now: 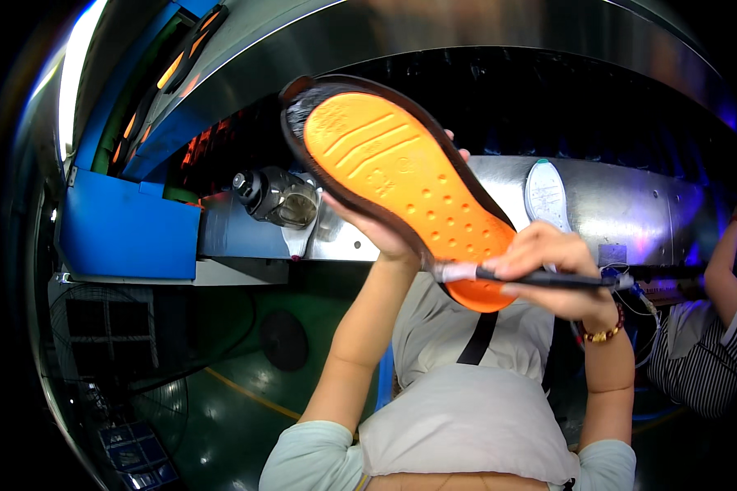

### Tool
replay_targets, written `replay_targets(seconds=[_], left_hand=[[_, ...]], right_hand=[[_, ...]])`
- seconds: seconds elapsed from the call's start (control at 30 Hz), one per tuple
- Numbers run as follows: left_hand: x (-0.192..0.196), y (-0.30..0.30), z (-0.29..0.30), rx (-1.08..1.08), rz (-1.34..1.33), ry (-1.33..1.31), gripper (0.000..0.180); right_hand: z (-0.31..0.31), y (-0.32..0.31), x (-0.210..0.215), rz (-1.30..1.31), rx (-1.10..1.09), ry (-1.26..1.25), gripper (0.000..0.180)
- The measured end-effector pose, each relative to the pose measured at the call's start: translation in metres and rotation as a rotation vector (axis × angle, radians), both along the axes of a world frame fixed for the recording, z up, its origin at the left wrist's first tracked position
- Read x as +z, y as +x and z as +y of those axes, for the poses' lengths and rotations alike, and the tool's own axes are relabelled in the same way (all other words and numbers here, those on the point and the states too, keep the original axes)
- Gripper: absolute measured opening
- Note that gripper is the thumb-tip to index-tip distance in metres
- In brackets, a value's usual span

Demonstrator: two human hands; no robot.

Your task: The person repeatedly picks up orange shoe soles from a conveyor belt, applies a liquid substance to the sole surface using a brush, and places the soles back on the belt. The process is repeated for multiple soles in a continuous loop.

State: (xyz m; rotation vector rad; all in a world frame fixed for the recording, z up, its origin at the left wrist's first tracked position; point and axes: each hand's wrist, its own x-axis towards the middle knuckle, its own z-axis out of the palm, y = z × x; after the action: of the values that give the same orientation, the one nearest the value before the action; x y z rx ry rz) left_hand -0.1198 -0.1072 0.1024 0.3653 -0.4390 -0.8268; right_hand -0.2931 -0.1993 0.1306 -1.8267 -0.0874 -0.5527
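In the upper middle of the frame, the left hand [382,231] is holding up an orange rubber shoe sole with a dark brown rim [401,184], sole face turned toward the camera; the fingers are wrapped behind it, closed around its far side, with fingertips showing at its right edge. Just right of centre, the right hand [553,266] is gripping a thin black-handled brush with a pale tip [522,278], closed firmly on the handle, and the tip is touching the lower end of the sole near the rim.

As a judgement, the step in hand is brushing along the edge of the sole. To do it well, the brush tip should be riding the rim line and not straying onto the orange tread, while the left hand is turning the sole so the worked stretch is always facing the eyes. A light, even stroke looks safer than pressing, since the tip is narrow and the rim is thin.

Behind the hands, a long shiny metal counter [630,204] is running across the middle of the frame, carrying a white insole-shaped piece [546,195] at the right and a dark glass jar lying on its side [275,196] at the left. At the far right edge another person's striped sleeve [704,360] is showing, well apart from the work.
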Motion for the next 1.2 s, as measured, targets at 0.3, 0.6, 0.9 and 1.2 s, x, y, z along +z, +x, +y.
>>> replay_targets(seconds=[0.3,0.6,0.9,1.2], left_hand=[[0.008,0.013,0.008,-0.044,-0.126,-0.031,0.102],[0.011,-0.016,0.02,0.029,-0.077,0.252,0.097],[-0.008,-0.002,0.044,-0.578,0.102,0.012,0.049],[0.013,0.008,0.042,-0.827,0.048,0.606,0.04]], right_hand=[[-0.005,-0.018,-0.013,0.115,0.052,-0.027,0.022],[0.001,-0.012,-0.026,-0.039,0.079,0.821,0.017],[-0.006,-0.013,0.008,0.086,0.401,0.166,0.023],[-0.013,-0.014,0.016,0.094,0.411,-0.143,0.012]])
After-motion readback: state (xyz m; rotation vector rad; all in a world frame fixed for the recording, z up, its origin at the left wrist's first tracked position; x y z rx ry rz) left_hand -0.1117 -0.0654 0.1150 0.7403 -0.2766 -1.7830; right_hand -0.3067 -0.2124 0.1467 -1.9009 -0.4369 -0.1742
